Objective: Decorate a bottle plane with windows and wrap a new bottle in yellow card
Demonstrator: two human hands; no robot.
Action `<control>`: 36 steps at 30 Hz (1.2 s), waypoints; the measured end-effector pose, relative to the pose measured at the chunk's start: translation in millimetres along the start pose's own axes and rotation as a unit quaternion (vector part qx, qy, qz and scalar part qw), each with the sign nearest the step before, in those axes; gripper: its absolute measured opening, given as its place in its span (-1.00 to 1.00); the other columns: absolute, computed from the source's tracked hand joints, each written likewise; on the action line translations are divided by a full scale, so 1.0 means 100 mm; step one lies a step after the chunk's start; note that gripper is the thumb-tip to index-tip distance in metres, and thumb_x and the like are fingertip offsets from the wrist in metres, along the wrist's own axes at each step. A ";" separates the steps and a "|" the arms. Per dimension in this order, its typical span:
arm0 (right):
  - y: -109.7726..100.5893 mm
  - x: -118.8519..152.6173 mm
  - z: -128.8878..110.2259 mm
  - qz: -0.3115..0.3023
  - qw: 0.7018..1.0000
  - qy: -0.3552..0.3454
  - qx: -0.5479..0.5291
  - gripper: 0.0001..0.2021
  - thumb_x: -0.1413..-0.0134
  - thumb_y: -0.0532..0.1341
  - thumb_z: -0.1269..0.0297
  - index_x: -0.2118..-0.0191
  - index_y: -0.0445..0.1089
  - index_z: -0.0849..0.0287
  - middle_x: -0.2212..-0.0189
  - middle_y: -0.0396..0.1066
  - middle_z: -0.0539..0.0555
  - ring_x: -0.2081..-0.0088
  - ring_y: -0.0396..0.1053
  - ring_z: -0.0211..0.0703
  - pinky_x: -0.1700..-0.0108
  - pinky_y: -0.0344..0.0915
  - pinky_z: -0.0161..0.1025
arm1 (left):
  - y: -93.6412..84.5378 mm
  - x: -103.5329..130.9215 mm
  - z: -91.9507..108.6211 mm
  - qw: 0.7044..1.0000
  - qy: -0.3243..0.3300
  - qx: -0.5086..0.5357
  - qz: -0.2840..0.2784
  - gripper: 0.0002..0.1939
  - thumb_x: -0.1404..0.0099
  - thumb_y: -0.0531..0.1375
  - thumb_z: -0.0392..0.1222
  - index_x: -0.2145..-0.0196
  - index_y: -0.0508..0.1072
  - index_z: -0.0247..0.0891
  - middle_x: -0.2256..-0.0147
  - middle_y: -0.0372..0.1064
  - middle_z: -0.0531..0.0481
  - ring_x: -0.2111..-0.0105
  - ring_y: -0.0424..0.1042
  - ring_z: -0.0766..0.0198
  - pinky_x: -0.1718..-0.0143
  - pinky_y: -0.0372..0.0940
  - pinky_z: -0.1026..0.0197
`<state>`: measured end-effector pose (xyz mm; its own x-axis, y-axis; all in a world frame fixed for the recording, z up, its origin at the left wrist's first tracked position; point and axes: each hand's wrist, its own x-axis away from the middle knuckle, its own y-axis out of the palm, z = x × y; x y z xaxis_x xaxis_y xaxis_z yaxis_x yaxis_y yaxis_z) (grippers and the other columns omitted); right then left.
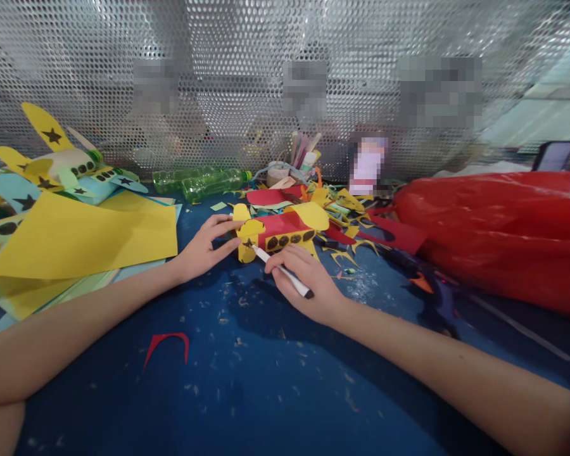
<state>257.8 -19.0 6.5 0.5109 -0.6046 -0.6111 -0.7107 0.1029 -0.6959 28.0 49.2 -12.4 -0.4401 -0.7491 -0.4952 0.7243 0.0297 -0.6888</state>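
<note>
A red and yellow paper airplane (pixel 285 229) lies on the blue table, with black ovals along its side and a black star on a yellow tail piece. My right hand (pixel 306 282) is closed around a white marker (pixel 285 273) with a black end; the marker's tip touches the yellow piece beside the star. The fingers of my left hand (pixel 204 247) hold the yellow tail end of the airplane from the left, thumb and forefinger apart around its edge.
Yellow paper sheets (pixel 90 237) and finished paper airplanes (pixel 71 164) lie left. Behind are green bottles (pixel 202 183), paper scraps (pixel 346 202) and a phone (pixel 368 166). A red plastic bag (pixel 494 234) fills the right. A red scrap (pixel 170 337) lies in front.
</note>
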 end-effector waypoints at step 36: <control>0.00 0.00 0.00 -0.003 1.000 -0.003 0.000 -0.86 -0.17 0.04 0.45 0.35 0.26 0.11 0.46 0.36 0.02 0.36 0.29 -0.16 0.26 0.20 -0.17 | 0.00 0.00 0.02 1.000 -0.005 0.013 0.002 -0.54 -0.34 0.02 0.19 -0.03 0.38 -0.12 -0.03 0.21 -0.09 -0.10 0.22 0.15 -0.17 0.15 0.02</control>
<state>257.4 -19.0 6.7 0.5188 -0.6000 -0.6090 -0.7076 0.0984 -0.6997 28.9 48.1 -11.4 -0.4322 -0.7551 -0.4930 0.7395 0.0160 -0.6729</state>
